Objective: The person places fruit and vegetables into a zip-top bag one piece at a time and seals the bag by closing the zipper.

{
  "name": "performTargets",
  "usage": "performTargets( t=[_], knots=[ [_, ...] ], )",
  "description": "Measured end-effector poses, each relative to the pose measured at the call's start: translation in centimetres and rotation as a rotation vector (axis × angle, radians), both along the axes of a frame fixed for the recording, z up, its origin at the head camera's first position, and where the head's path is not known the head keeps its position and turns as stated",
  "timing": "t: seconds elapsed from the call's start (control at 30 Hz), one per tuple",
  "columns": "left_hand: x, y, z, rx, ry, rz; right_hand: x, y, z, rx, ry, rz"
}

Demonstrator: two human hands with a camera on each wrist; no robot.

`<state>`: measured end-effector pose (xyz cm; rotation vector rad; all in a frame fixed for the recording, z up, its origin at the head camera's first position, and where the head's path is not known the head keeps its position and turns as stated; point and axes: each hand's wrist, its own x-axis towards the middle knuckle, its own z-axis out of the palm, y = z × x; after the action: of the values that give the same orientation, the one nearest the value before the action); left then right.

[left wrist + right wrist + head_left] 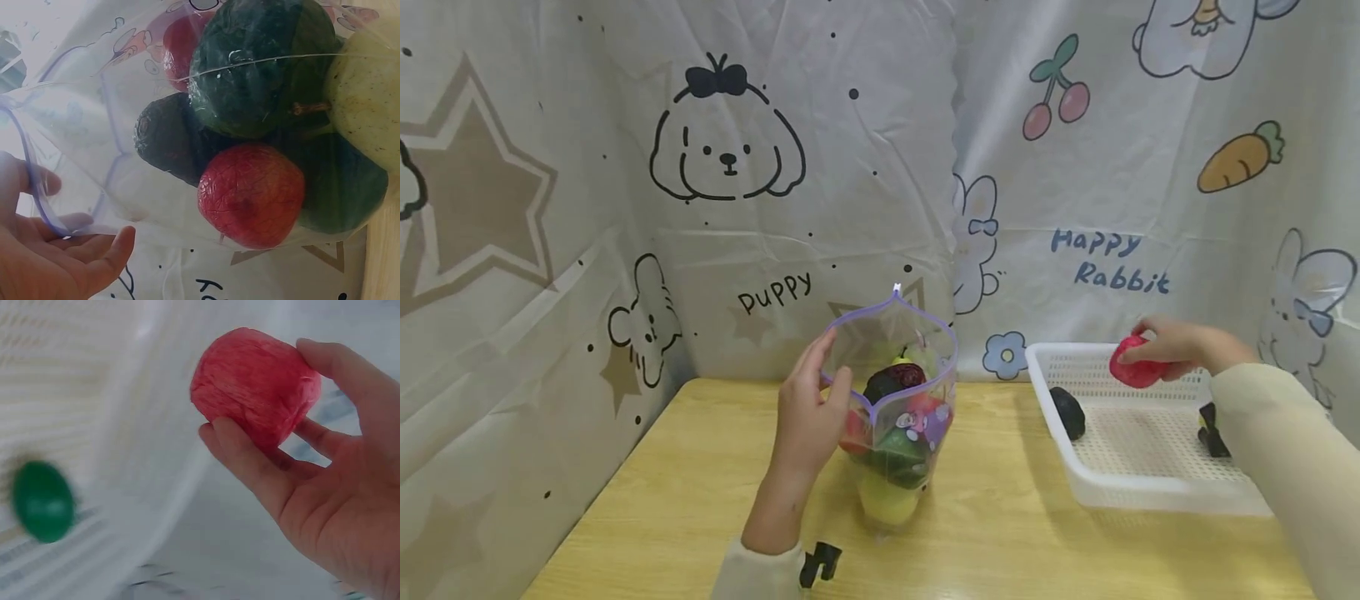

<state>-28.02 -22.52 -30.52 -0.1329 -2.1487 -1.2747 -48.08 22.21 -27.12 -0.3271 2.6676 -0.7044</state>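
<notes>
A clear zip bag (880,500) with a purple rim stands open-mouthed on the table. Inside are a dark green round fruit (262,69), a red wrinkled fruit (253,197), a pale yellow-green fruit (369,94) and several others. My left hand (811,408) holds the bag's rim at its left side, fingers inside and thumb toward me. Over the white basket (1165,496), my right hand (1183,346) grips a red round fruit (250,381) with a crinkled surface, between thumb and fingers. A dark green oval fruit (42,501) lies at the basket's left side.
The wooden table (700,467) bears the bag at its middle and the basket at the right. Printed cloth (880,167) hangs close behind and at the left. A black wrist mount (822,562) sits at my left sleeve.
</notes>
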Motion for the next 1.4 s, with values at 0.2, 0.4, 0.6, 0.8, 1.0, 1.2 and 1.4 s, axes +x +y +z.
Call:
performTargets(
  t=[0.2, 0.4, 0.6, 0.8, 1.0, 1.2, 1.4],
  knots=[
    [-0.6, 0.2, 0.0, -0.035, 0.03, -0.03, 3.9, -5.7, 4.5, -0.013, 0.362, 0.107],
    [-0.3, 0.5, 0.1, -0.042, 0.025, -0.06, 9.6, -12.0, 6.6, -0.165, 0.551, 0.151],
    [-0.3, 0.1, 0.6, -0.062, 0.01, -0.055, 12.9, -16.9, 8.0, -0.389, 0.711, 0.259],
    [-0.3, 0.2, 0.5, -0.079, -0.006, -0.061, 14.6, -19.9, 7.9, -0.456, 0.774, 0.398],
    [0.0, 0.5, 0.1, -0.078, -0.003, -0.063, 14.6, -21.4, 6.2, -0.449, 0.83, 0.492],
    [0.3, 0.6, 0.1, -0.086, -0.017, -0.059, 14.0, -22.2, 5.1, -0.411, 0.886, 0.524],
    [0.4, 0.6, 0.3, -0.105, -0.008, -0.067, 13.8, -22.7, 4.6, -0.368, 0.939, 0.5]
  ],
)
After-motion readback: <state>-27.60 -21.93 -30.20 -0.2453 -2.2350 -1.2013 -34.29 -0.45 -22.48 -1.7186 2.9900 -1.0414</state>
